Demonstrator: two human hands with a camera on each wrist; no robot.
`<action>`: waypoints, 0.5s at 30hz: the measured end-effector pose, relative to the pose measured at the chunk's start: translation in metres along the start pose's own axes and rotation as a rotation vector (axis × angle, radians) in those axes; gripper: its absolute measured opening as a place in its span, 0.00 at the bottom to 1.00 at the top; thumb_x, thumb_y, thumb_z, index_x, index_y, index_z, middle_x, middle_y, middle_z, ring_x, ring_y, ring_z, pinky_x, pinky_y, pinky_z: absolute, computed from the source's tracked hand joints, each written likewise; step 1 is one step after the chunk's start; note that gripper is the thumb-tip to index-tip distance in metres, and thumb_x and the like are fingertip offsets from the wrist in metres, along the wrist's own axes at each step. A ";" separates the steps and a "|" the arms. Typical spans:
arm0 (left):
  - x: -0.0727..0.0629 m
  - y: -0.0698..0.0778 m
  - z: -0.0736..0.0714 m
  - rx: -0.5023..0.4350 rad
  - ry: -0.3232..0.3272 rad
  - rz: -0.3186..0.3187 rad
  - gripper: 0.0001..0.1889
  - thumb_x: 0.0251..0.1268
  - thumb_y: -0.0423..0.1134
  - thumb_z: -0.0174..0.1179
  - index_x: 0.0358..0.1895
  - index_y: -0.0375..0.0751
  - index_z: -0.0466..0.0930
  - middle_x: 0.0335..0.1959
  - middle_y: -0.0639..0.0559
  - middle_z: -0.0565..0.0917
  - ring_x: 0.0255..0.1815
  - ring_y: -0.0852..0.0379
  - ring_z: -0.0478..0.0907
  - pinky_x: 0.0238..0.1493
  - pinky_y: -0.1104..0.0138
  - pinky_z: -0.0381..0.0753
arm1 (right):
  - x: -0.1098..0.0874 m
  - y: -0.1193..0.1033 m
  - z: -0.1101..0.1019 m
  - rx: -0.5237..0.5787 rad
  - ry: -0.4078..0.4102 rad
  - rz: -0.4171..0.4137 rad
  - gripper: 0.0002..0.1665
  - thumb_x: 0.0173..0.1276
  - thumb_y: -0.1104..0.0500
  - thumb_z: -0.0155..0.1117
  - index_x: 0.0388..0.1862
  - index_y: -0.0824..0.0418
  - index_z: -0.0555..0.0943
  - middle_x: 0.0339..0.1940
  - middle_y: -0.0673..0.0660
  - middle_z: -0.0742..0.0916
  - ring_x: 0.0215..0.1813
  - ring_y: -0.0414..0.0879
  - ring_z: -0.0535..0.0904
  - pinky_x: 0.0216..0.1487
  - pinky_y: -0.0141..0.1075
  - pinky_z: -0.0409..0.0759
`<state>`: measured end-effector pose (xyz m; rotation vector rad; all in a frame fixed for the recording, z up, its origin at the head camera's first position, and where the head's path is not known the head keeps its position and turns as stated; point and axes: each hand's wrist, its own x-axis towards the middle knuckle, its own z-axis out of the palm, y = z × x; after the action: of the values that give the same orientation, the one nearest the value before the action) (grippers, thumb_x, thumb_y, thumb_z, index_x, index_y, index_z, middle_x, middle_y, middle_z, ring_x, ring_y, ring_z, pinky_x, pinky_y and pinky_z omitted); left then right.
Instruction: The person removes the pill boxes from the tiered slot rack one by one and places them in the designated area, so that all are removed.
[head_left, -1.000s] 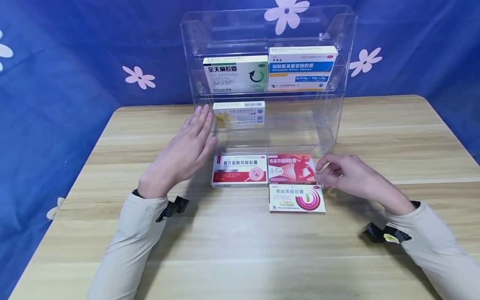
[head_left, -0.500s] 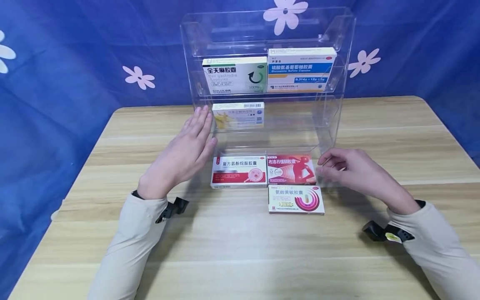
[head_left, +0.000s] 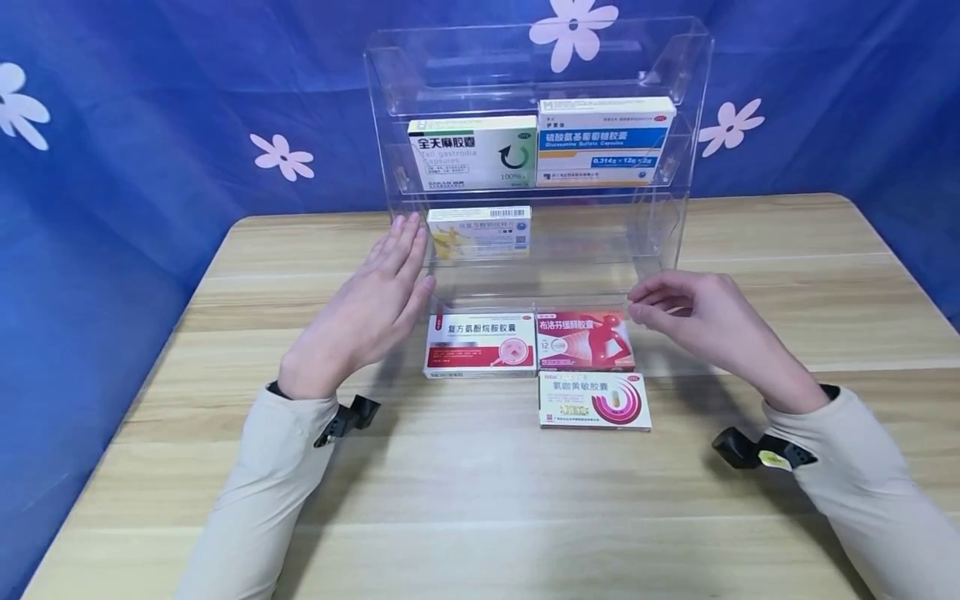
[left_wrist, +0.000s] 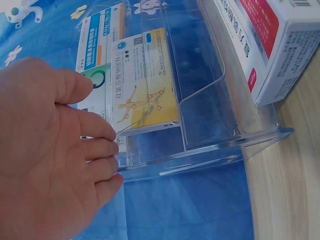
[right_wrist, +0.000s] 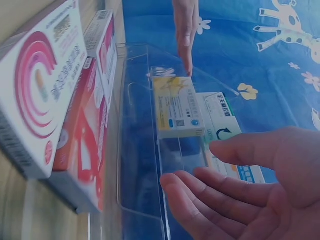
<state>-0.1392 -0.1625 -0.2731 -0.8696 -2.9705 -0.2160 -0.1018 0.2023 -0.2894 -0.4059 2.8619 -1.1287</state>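
A clear acrylic rack (head_left: 592, 237) stands at the back of the table. My left hand (head_left: 360, 308) rests with straight fingers along its left side, beside a yellow-and-white medicine box (head_left: 480, 237) on the middle tier. At the rack's lower right corner is my right hand (head_left: 708, 321), fingers loosely bent. The right wrist view shows a gap between thumb and fingers, with nothing held. Just left of this hand lies a red medicine box (head_left: 585, 342). A white box with pink rings (head_left: 595, 402) lies in front of it, and a red-and-white box (head_left: 480, 346) to its left.
The upper tier holds a green-and-white box (head_left: 472, 158) and a blue-and-white box (head_left: 606, 142) side by side. Behind the wooden table (head_left: 465, 517) hangs a blue cloth (head_left: 180, 150) with white flowers.
My right hand has moved away from the right edge of the red box, back toward the rack's lower right corner. The left hand and the boxes have stayed in place.
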 end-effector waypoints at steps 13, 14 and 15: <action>-0.001 0.000 0.001 0.005 0.009 0.006 0.33 0.80 0.50 0.26 0.75 0.29 0.37 0.78 0.40 0.35 0.78 0.50 0.29 0.77 0.56 0.36 | 0.013 -0.014 0.007 0.050 0.094 -0.026 0.16 0.68 0.53 0.65 0.50 0.60 0.83 0.43 0.57 0.88 0.45 0.49 0.84 0.50 0.46 0.82; -0.001 0.000 0.001 0.004 0.010 0.005 0.33 0.80 0.50 0.26 0.75 0.29 0.37 0.78 0.40 0.35 0.78 0.50 0.29 0.77 0.56 0.36 | 0.014 -0.015 0.007 0.055 0.097 -0.030 0.17 0.68 0.53 0.65 0.51 0.60 0.83 0.44 0.57 0.88 0.45 0.49 0.84 0.51 0.46 0.82; -0.002 -0.001 0.001 0.004 0.010 0.004 0.33 0.80 0.50 0.26 0.75 0.29 0.37 0.78 0.40 0.35 0.78 0.50 0.29 0.77 0.56 0.35 | 0.016 -0.016 0.007 0.062 0.099 -0.035 0.17 0.68 0.53 0.65 0.51 0.60 0.83 0.44 0.57 0.88 0.46 0.49 0.84 0.51 0.46 0.82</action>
<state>-0.1379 -0.1638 -0.2743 -0.8712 -2.9588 -0.2133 -0.1123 0.1820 -0.2826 -0.4098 2.9055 -1.2749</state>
